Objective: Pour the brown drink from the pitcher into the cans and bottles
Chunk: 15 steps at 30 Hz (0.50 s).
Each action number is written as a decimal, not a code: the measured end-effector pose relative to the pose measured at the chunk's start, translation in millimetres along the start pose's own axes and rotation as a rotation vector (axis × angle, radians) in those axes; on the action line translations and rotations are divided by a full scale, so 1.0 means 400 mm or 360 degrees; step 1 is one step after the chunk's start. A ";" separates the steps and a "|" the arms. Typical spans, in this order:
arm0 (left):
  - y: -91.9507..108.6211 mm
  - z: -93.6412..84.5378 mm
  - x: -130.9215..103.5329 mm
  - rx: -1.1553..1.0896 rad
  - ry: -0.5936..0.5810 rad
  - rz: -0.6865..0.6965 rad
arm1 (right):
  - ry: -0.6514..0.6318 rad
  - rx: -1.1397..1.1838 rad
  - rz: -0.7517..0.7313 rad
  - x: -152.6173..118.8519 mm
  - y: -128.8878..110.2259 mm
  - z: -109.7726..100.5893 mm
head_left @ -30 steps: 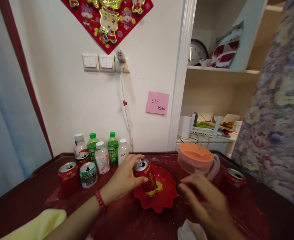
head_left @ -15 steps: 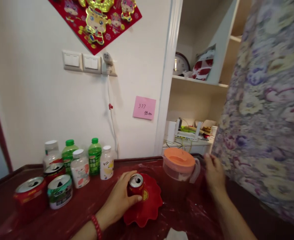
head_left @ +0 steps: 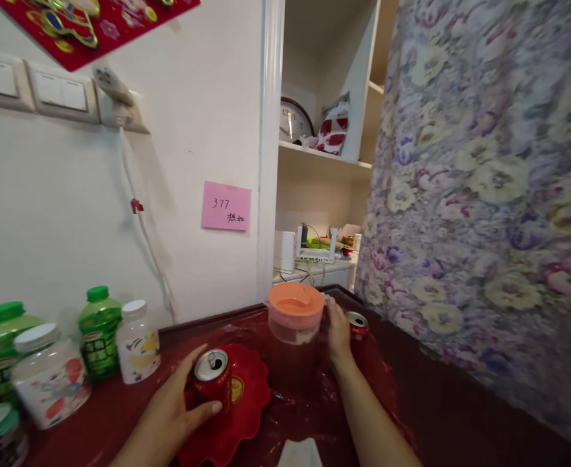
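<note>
Red can in the left hand, pitcher by the right hand.

The left thumb and fingers curve around the can, which stands over the scalloped red dish; the right hand is at the handle side of the orange-lidded pitcher (whether its fingers close on the handle, I cannot tell), with another can just beside it and bottles along the wall.

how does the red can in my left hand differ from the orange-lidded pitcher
The red can is smaller than the pitcher. The can's top has an open hole; the pitcher wears an orange lid. The can is opaque, the pitcher see-through below its lid. Both have a hand at them: left hand at the can, right hand at the pitcher.
</note>
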<state>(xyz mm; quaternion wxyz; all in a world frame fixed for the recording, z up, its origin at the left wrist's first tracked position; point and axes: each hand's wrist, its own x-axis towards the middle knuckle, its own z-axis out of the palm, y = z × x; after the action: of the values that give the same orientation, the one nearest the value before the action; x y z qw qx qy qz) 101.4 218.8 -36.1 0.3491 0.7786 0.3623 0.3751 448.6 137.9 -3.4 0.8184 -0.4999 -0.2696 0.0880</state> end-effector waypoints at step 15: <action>0.065 -0.168 -0.005 0.0571 -0.0179 -0.0229 | -0.0128 0.0349 0.0352 -0.024 0.017 -0.038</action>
<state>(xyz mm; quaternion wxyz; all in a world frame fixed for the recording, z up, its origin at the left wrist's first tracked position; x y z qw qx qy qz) 52.0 222.7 16.4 0.2504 0.8201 0.4580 0.2347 449.5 125.6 -17.9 0.8419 -0.4304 -0.2342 0.2262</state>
